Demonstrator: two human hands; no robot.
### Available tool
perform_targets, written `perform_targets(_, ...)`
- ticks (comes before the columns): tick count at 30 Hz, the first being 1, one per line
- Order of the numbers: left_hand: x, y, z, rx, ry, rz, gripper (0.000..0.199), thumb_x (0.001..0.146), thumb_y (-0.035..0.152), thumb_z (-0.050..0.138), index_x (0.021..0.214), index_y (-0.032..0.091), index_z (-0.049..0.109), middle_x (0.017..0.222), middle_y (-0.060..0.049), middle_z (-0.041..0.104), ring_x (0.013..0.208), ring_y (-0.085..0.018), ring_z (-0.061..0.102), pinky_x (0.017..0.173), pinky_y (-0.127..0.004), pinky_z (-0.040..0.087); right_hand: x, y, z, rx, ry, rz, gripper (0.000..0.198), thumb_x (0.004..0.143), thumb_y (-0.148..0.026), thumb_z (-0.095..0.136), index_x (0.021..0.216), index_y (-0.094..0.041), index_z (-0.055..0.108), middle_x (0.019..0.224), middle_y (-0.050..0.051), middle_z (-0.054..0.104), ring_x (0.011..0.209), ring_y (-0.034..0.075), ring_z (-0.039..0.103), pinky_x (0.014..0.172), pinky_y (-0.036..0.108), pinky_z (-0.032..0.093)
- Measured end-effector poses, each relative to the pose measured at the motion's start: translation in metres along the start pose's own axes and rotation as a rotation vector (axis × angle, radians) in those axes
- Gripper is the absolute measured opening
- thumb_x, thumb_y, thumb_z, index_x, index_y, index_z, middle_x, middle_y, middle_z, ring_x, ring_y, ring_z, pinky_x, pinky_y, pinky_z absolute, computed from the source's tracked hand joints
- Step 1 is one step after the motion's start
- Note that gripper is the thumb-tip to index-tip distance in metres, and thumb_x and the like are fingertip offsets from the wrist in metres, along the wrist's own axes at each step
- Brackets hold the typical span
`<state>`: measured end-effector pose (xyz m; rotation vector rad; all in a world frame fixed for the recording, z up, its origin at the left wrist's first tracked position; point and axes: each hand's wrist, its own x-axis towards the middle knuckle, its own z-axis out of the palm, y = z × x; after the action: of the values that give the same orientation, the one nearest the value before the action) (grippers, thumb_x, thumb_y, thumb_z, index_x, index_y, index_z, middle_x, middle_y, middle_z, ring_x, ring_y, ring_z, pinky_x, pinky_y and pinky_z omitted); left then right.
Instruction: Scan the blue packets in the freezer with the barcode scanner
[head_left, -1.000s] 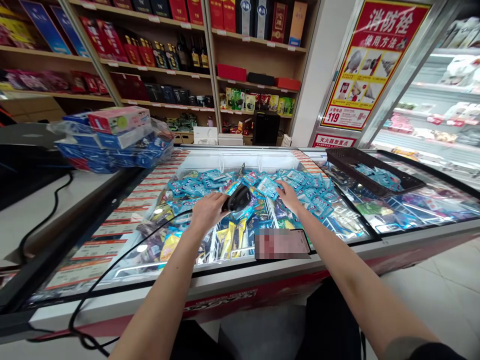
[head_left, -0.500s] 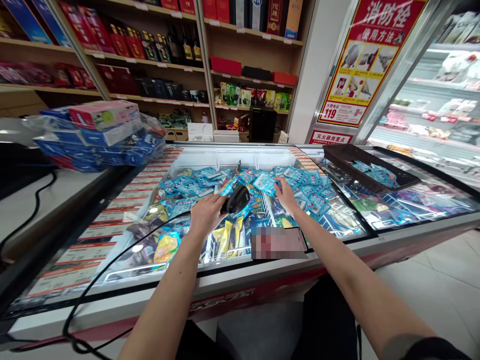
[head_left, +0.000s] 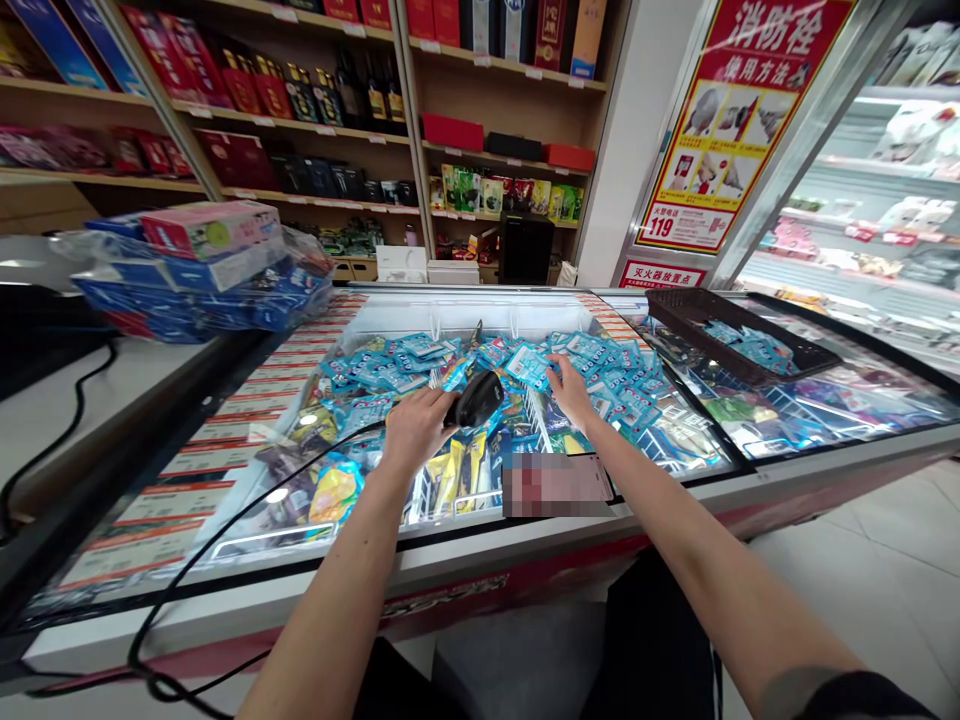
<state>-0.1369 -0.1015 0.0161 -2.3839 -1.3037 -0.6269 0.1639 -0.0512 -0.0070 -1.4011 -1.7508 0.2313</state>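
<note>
My left hand point(head_left: 420, 425) is wrapped round a black corded barcode scanner point(head_left: 480, 400), its head pointing toward the right. Between the thumb and fingers of my right hand point(head_left: 568, 392) is the edge of a light-blue packet point(head_left: 529, 366) with a pale label facing up. Many similar blue packets point(head_left: 427, 352) are spread over the glass top of a chest freezer point(head_left: 360, 320), to both sides of my hands. A phone point(head_left: 559, 486), its screen blurred out, lies at the freezer's near edge below my right wrist.
The scanner's black cable point(head_left: 225, 535) loops across the freezer's left front. A brown plastic basket point(head_left: 742, 345) with blue packets rests on the right-hand freezer. Plastic-wrapped boxes point(head_left: 210, 265) are stacked at left. Stocked shelves point(head_left: 315, 130) stand behind.
Almost nothing differs. The scanner and my left hand have shifted very slightly to the right; my right hand stays on the same packet.
</note>
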Motion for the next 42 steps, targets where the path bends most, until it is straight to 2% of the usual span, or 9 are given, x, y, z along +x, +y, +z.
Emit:
perform_targets(6, 0.0, 0.002, -0.002, 0.013, -0.01, 0.018, 0.036, 0.076, 0.031, 0.06, 0.11, 0.02, 0.057, 0.1, -0.009, 0.064, 0.099, -0.026, 0.057, 0.08, -0.036, 0.044, 0.0, 0.002, 0.0, -0.008, 0.006, -0.033, 0.038, 0.094, -0.037, 0.032, 0.125, -0.02, 0.046, 0.114, 0.009, 0.06, 0.1, 0.023, 0.057, 0.089, 0.034, 0.042)
perform_targets(19, 0.0, 0.004, -0.004, -0.017, -0.015, 0.014, 0.033, 0.078, 0.03, 0.058, 0.109, 0.02, 0.057, 0.1, -0.009, 0.064, 0.1, -0.027, 0.056, 0.081, -0.037, 0.044, -0.001, -0.001, -0.001, -0.02, -0.015, -0.002, 0.039, 0.094, -0.039, 0.031, 0.125, -0.021, 0.046, 0.11, 0.008, 0.061, 0.089, 0.022, 0.059, 0.082, 0.033, 0.044)
perform_targets(26, 0.001, 0.002, -0.005, -0.024, -0.004, 0.022, 0.031, 0.079, 0.029, 0.056, 0.109, 0.021, 0.058, 0.096, -0.009, 0.064, 0.097, -0.025, 0.057, 0.08, -0.036, 0.044, -0.001, -0.003, -0.002, -0.004, -0.013, 0.001, 0.038, 0.093, -0.038, 0.032, 0.125, -0.021, 0.046, 0.116, 0.009, 0.06, 0.092, 0.022, 0.059, 0.083, 0.033, 0.044)
perform_targets(33, -0.005, -0.003, -0.003, -0.035, 0.019, 0.021, 0.034, 0.078, 0.03, 0.057, 0.111, 0.02, 0.056, 0.1, -0.009, 0.064, 0.099, -0.026, 0.057, 0.081, -0.036, 0.044, -0.002, -0.006, -0.002, -0.032, -0.017, 0.013, 0.041, 0.092, -0.037, 0.03, 0.128, -0.022, 0.044, 0.097, 0.006, 0.063, 0.075, 0.02, 0.058, 0.076, 0.033, 0.045)
perform_targets(37, -0.009, -0.006, -0.004, -0.04, 0.022, 0.017, 0.033, 0.078, 0.028, 0.056, 0.11, 0.021, 0.057, 0.099, -0.01, 0.064, 0.098, -0.026, 0.057, 0.082, -0.037, 0.044, 0.007, -0.004, -0.002, -0.046, -0.03, 0.052, 0.04, 0.089, -0.032, 0.034, 0.127, -0.022, 0.045, 0.085, 0.004, 0.062, 0.072, 0.021, 0.058, 0.075, 0.035, 0.045)
perform_targets(42, -0.015, -0.011, -0.006, -0.033, 0.032, 0.019, 0.03, 0.081, 0.028, 0.053, 0.11, 0.019, 0.057, 0.098, -0.01, 0.064, 0.097, -0.025, 0.058, 0.08, -0.037, 0.044, 0.027, 0.003, -0.01, -0.137, -0.015, 0.037, 0.039, 0.086, -0.023, 0.039, 0.123, -0.02, 0.051, 0.097, 0.007, 0.064, 0.082, 0.021, 0.059, 0.084, 0.037, 0.045)
